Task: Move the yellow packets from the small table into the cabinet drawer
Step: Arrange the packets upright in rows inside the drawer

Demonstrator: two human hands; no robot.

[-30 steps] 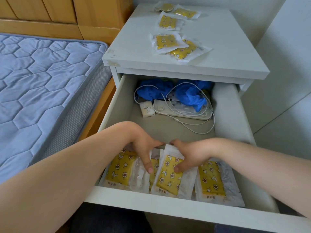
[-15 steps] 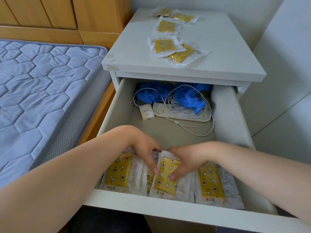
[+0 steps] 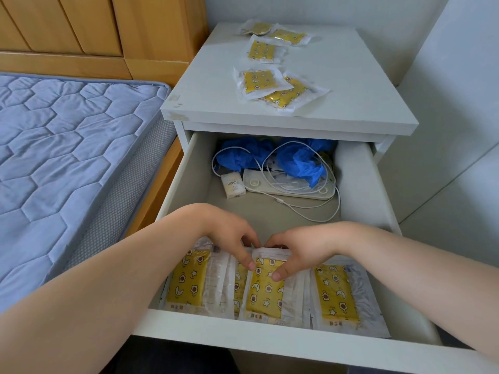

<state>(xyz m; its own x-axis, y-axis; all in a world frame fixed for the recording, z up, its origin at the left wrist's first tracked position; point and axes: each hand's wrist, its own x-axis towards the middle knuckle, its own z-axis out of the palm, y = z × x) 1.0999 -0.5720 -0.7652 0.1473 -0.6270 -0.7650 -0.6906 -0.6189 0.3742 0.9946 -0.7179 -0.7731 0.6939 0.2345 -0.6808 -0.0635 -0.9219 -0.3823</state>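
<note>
The white cabinet drawer stands pulled out below the small table top. Several yellow packets lie in a row at its front: one at the left, a middle packet, one at the right. My left hand and my right hand meet over the middle packet's top edge, thumbs on its face and fingers curled behind it. Several more yellow packets lie on the table top, among them a near one and a farther one.
At the drawer's back lie blue crumpled gloves, a tangled white cable, a flat white device and a small white box. A bed with a blue quilted mattress stands left. White walls close the right.
Both hands stay on the middle packet and have pushed it a little lower toward the drawer front. The view has tilted down slightly.
</note>
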